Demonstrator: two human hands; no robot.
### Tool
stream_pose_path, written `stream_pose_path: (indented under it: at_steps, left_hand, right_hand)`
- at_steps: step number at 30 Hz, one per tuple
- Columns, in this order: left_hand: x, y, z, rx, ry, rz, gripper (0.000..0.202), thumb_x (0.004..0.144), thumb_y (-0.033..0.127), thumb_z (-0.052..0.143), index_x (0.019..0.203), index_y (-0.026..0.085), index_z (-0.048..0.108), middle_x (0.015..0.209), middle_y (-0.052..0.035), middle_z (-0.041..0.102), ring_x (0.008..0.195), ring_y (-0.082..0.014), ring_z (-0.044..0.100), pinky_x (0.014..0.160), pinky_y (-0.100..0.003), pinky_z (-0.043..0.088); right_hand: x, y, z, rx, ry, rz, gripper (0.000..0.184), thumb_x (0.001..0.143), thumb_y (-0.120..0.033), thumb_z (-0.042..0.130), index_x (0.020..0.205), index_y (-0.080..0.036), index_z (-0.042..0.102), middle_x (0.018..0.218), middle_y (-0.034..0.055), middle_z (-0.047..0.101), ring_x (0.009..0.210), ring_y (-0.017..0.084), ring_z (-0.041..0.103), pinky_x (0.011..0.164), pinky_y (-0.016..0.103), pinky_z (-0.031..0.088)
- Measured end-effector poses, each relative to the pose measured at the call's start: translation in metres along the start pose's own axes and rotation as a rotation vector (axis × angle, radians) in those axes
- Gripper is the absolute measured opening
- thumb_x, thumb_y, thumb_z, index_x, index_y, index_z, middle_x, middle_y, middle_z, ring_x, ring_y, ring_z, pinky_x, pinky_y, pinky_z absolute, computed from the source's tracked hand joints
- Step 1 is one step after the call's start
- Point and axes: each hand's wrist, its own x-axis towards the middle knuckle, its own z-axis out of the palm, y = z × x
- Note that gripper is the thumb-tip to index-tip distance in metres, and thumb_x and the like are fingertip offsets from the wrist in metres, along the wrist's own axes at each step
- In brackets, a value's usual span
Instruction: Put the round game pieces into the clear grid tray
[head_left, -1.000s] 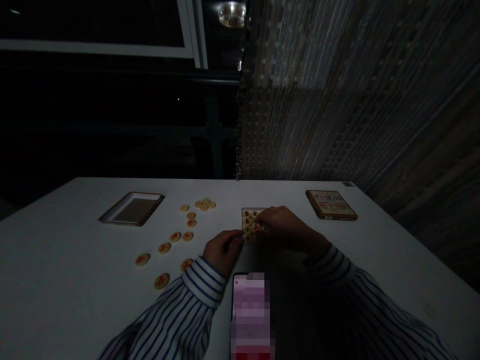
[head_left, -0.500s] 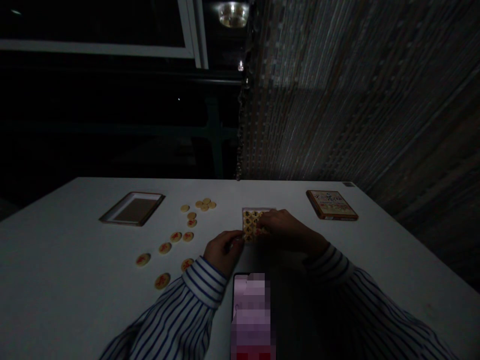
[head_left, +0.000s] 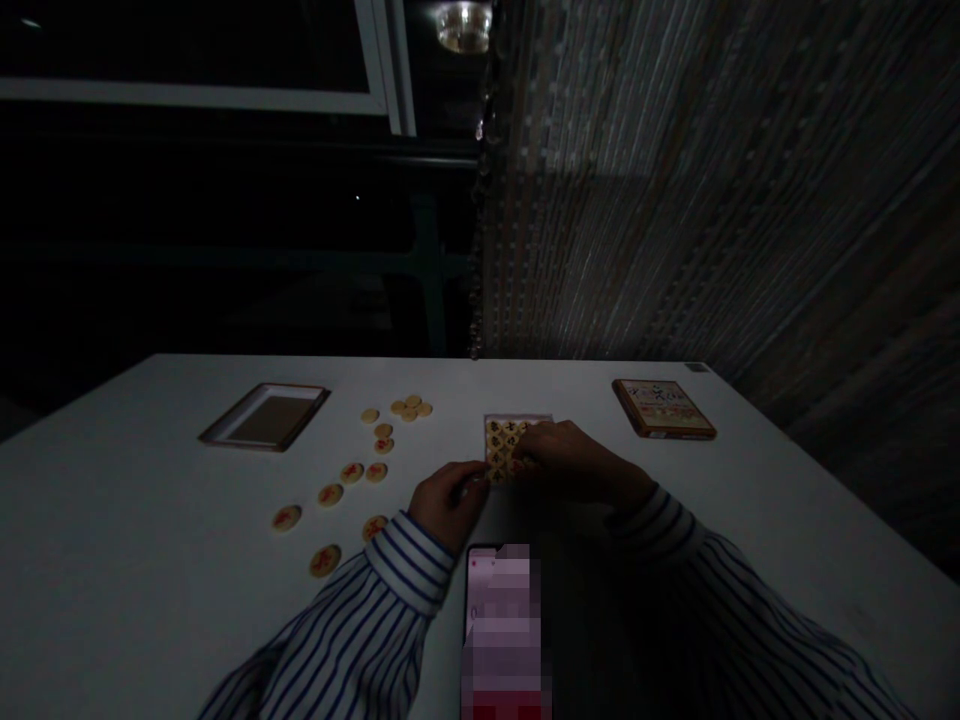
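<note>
A phone lay nearest on the desk. Beyond, the left hand's fingers met the left edge of a tray of round pieces; the right hand's curled over them. Whether either gripped, I couldn't tell. Farther stood an open box and a closed box.

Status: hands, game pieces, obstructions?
Left hand at near-left corner of pale rectangular tray. Right hand over round tan discs inside. Black-edged rectangular phone nearer, apart from tray.

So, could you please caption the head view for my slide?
Both hands at a box of round pieces, with loose pieces on the white table.
</note>
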Motion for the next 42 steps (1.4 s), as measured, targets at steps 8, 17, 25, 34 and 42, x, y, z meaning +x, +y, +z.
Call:
stream_pose_path:
  at_steps: [8, 17, 25, 34, 42]
  left_hand:
    - [0.0003, 0.0027, -0.002, 0.012, -0.034, -0.018, 0.024, 0.073, 0.027, 0.051, 0.09, 0.016, 0.063, 0.084, -0.0061, 0.066, 0.073, -0.0153, 0.06, 0.07, -0.029, 0.049]
    - [0.0005, 0.0034, -0.0026, 0.028, -0.039, -0.01, 0.024, 0.074, 0.027, 0.05, 0.091, 0.016, 0.063, 0.084, -0.0065, 0.066, 0.072, -0.0154, 0.06, 0.07, -0.03, 0.049]
    - [0.0, -0.0011, 0.0008, 0.011, -0.011, -0.014, 0.023, 0.072, 0.027, 0.051, 0.089, 0.018, 0.064, 0.081, -0.0049, 0.066, 0.071, -0.015, 0.06, 0.069, -0.03, 0.049]
    - [0.0001, 0.004, -0.0031, 0.038, -0.035, -0.001, 0.023, 0.074, 0.027, 0.05, 0.09, 0.017, 0.063, 0.083, -0.0055, 0.066, 0.072, -0.0148, 0.06, 0.069, -0.029, 0.049]
    - [0.0012, 0.0069, -0.0056, 0.05, -0.061, 0.008, 0.022, 0.074, 0.024, 0.049, 0.09, 0.018, 0.063, 0.084, -0.0054, 0.066, 0.075, -0.0149, 0.06, 0.071, -0.029, 0.049]
  right_hand:
    - [-0.0016, -0.0001, -0.0008, 0.009, 0.036, -0.007, 0.026, 0.081, -0.036, 0.044, 0.092, -0.019, 0.059, 0.093, 0.0079, 0.06, 0.087, 0.018, 0.053, 0.073, 0.028, 0.034]
    - [0.0008, -0.0054, -0.0054, -0.003, 0.002, -0.01, 0.021, 0.079, -0.033, 0.047, 0.085, -0.02, 0.062, 0.089, 0.0063, 0.062, 0.085, 0.017, 0.054, 0.068, 0.027, 0.033]
    - [0.0018, -0.0047, -0.0048, -0.027, -0.015, -0.033, 0.017, 0.078, -0.028, 0.048, 0.082, -0.02, 0.063, 0.085, 0.0052, 0.063, 0.081, 0.016, 0.055, 0.065, 0.025, 0.032]
    - [0.0015, -0.0041, -0.0039, -0.018, 0.017, -0.036, 0.02, 0.078, -0.032, 0.049, 0.086, -0.02, 0.062, 0.089, 0.0061, 0.062, 0.082, 0.017, 0.055, 0.066, 0.026, 0.033]
    - [0.002, -0.0037, -0.003, -0.022, 0.004, -0.062, 0.019, 0.079, -0.032, 0.047, 0.086, -0.022, 0.062, 0.089, 0.0048, 0.062, 0.084, 0.017, 0.055, 0.067, 0.026, 0.034]
